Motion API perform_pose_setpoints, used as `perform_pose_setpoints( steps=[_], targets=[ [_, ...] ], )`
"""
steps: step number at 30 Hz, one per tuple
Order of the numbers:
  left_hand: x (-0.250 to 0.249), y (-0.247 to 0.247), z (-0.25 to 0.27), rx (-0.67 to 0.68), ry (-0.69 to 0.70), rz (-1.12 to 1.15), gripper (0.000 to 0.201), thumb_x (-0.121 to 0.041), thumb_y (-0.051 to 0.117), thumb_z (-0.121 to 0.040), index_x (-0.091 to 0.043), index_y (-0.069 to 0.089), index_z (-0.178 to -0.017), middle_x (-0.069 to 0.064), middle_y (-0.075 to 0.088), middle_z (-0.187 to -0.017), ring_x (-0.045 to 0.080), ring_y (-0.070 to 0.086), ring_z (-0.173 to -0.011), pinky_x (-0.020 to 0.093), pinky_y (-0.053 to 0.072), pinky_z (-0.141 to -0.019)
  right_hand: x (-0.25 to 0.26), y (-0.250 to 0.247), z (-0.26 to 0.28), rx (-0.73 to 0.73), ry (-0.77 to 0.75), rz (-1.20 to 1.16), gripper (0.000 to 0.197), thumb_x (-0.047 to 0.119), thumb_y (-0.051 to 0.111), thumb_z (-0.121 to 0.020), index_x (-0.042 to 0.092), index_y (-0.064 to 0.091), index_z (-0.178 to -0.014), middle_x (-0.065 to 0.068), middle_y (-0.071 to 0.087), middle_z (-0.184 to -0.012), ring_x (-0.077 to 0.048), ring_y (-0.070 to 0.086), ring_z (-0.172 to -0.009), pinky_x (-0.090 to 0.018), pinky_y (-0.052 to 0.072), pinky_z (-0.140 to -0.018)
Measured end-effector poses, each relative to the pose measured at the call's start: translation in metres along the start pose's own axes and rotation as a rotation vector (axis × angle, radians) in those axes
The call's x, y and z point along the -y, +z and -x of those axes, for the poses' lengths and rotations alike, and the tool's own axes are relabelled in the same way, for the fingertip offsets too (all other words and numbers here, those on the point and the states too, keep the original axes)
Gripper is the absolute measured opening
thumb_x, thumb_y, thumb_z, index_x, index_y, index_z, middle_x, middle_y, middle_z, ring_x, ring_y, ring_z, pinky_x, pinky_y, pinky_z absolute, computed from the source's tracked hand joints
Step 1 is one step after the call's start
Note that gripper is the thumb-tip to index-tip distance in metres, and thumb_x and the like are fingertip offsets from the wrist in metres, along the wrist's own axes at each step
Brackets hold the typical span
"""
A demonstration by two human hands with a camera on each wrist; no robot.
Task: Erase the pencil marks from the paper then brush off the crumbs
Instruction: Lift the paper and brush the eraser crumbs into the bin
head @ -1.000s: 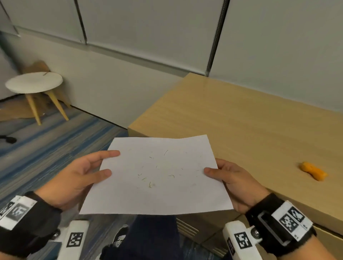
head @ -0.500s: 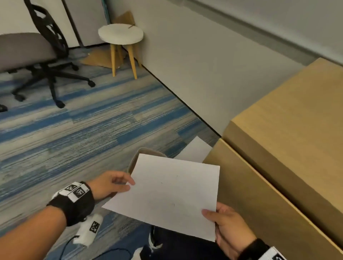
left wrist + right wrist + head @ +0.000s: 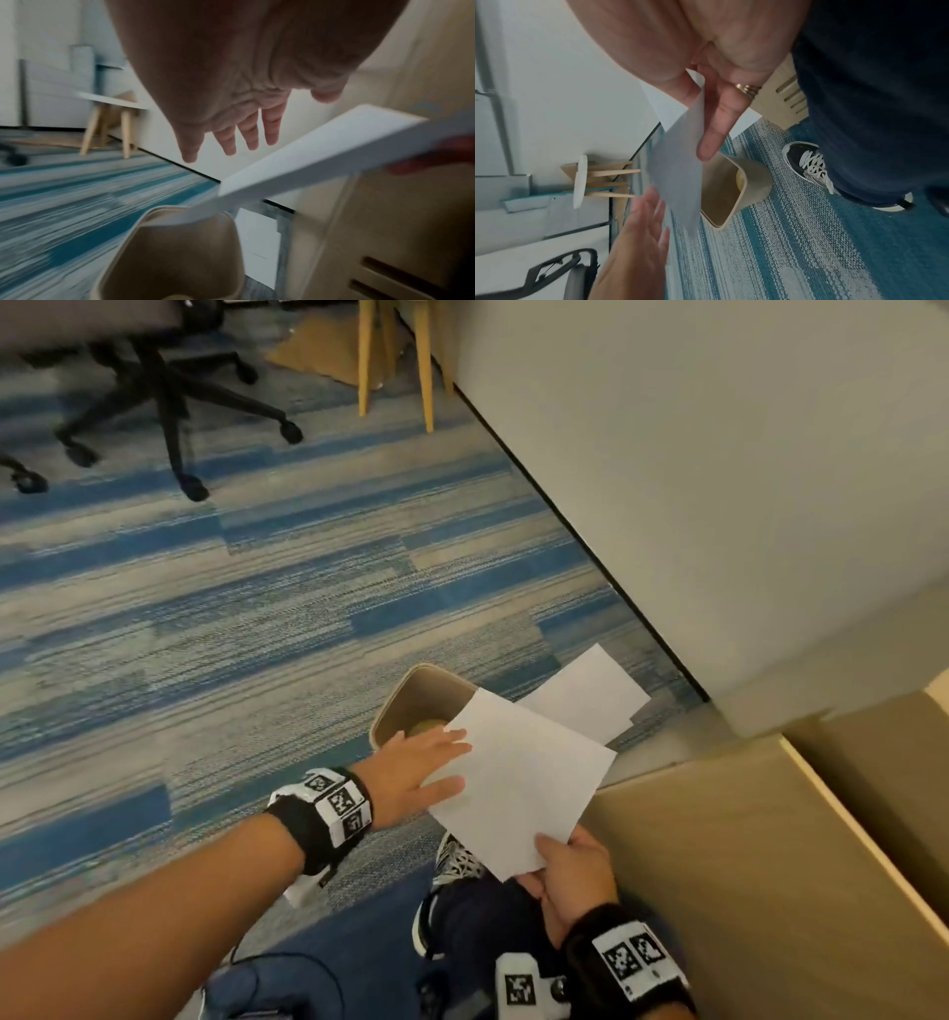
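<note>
A white sheet of paper (image 3: 524, 778) hangs tilted over an open beige bin (image 3: 411, 706) on the carpet. My right hand (image 3: 554, 860) pinches the sheet's near corner between thumb and fingers (image 3: 711, 130). My left hand (image 3: 436, 762) is flat with straight fingers (image 3: 231, 140) at the sheet's left edge, above the bin's mouth; whether it touches the paper (image 3: 321, 158) I cannot tell. No marks or crumbs show on the sheet's top face. The right wrist view looks at the grey underside of the paper (image 3: 677, 172), with the bin (image 3: 726, 192) below it.
Two more white sheets (image 3: 590, 701) lie on the floor beyond the bin, by the wall. A light wooden cabinet (image 3: 770, 865) stands at the right. An office chair (image 3: 169, 403) and a stool (image 3: 421, 367) stand farther off on the striped carpet. My shoe (image 3: 808, 164) is near the bin.
The sheet has moved from above the desk, left and down, to over the bin. My left hand has let go of its edge and now lies flat beside it. The right hand keeps hold.
</note>
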State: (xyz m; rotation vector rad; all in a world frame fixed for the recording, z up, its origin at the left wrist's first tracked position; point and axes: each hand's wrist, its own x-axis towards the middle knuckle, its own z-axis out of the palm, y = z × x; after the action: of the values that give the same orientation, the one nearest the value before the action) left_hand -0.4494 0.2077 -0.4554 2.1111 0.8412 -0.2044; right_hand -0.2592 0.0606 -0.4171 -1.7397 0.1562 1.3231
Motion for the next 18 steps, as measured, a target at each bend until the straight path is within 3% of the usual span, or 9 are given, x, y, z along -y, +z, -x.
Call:
perform_pose_setpoints(
  steps=[2,4,7,9,11,14,15,16,18],
  targets=[
    [-0.004,0.023,0.003,0.116,0.044,-0.116,0.081,-0.076,0.015,-0.093,-0.033,0.008,-0.161,-0.017,-0.006,-0.165,0.006,-0.013,-0.150,0.045,-0.016,-0.117,-0.007,0.011,-0.017,-0.032,0.002,-0.036,0.035,-0.015,0.046,-0.098,0.000,0.066,-0.122,-0.025,0.071,-0.118,-0.036,0.067,-0.095,-0.026,0.053,-0.042],
    [0.002,0.037,0.002,0.203,-0.007,-0.147,0.089,-0.083,0.005,-0.086,-0.035,0.001,-0.160,-0.016,-0.009,-0.166,0.010,-0.014,-0.152,0.050,-0.017,-0.119,-0.013,0.020,-0.030,-0.054,0.020,-0.043,0.033,-0.013,0.048,-0.099,0.000,0.065,-0.123,-0.023,0.071,-0.118,-0.039,0.068,-0.103,-0.029,0.057,-0.048],
    [0.033,0.046,-0.006,0.198,-0.212,-0.214,0.118,-0.094,-0.017,-0.063,-0.030,0.002,-0.161,-0.010,-0.006,-0.168,0.019,-0.007,-0.155,0.059,-0.013,-0.119,-0.018,0.026,-0.040,-0.060,0.053,-0.037,0.029,-0.013,0.047,-0.099,-0.004,0.064,-0.121,-0.030,0.068,-0.123,-0.035,0.066,-0.088,-0.024,0.051,-0.040],
    [0.046,0.046,-0.010,0.135,-0.316,-0.217,0.122,-0.094,-0.019,-0.061,-0.027,0.001,-0.161,-0.008,-0.008,-0.168,0.023,-0.006,-0.155,0.061,-0.010,-0.118,-0.022,0.028,-0.044,-0.056,0.046,-0.027,0.027,-0.013,0.048,-0.100,0.003,0.067,-0.111,-0.026,0.070,-0.119,-0.031,0.067,-0.084,-0.029,0.056,-0.049],
    [0.042,0.052,-0.011,0.095,-0.230,-0.115,0.114,-0.092,-0.014,-0.067,-0.029,-0.002,-0.161,-0.011,-0.014,-0.165,0.021,-0.010,-0.155,0.057,-0.014,-0.119,-0.024,0.028,-0.048,-0.061,0.044,-0.020,0.031,-0.013,0.048,-0.099,0.011,0.068,-0.100,-0.020,0.072,-0.114,-0.032,0.070,-0.090,-0.035,0.059,-0.060],
    [0.011,0.068,-0.012,0.120,0.036,-0.027,0.085,-0.081,0.001,-0.088,-0.037,-0.006,-0.159,-0.018,-0.015,-0.165,0.010,-0.018,-0.152,0.048,-0.025,-0.115,-0.023,0.026,-0.046,-0.053,0.040,-0.012,0.033,-0.013,0.049,-0.099,0.013,0.069,-0.096,-0.017,0.073,-0.110,-0.034,0.070,-0.096,-0.036,0.059,-0.062],
    [0.008,0.073,-0.013,0.153,0.066,-0.049,0.075,-0.074,0.007,-0.094,-0.038,-0.005,-0.159,-0.019,-0.014,-0.165,0.008,-0.017,-0.152,0.047,-0.027,-0.113,-0.022,0.025,-0.045,-0.037,0.039,-0.009,0.033,-0.012,0.048,-0.099,0.013,0.069,-0.097,-0.016,0.074,-0.110,-0.034,0.071,-0.096,-0.036,0.059,-0.061],
    [0.011,0.074,-0.017,0.195,0.040,-0.093,0.068,-0.067,0.012,-0.100,-0.037,-0.003,-0.160,-0.019,-0.012,-0.166,0.009,-0.015,-0.153,0.048,-0.025,-0.114,-0.022,0.025,-0.045,-0.028,0.039,-0.003,0.033,-0.012,0.048,-0.099,0.013,0.069,-0.097,-0.016,0.074,-0.110,-0.033,0.071,-0.095,-0.036,0.059,-0.061],
    [0.026,0.069,-0.026,0.256,-0.197,-0.152,0.062,-0.057,0.017,-0.105,-0.032,0.006,-0.161,-0.011,-0.007,-0.168,0.016,-0.008,-0.155,0.059,-0.015,-0.117,-0.021,0.024,-0.045,-0.026,0.044,0.022,0.035,-0.013,0.047,-0.099,0.014,0.067,-0.093,-0.015,0.071,-0.109,-0.034,0.068,-0.095,-0.036,0.058,-0.062]
  ],
)
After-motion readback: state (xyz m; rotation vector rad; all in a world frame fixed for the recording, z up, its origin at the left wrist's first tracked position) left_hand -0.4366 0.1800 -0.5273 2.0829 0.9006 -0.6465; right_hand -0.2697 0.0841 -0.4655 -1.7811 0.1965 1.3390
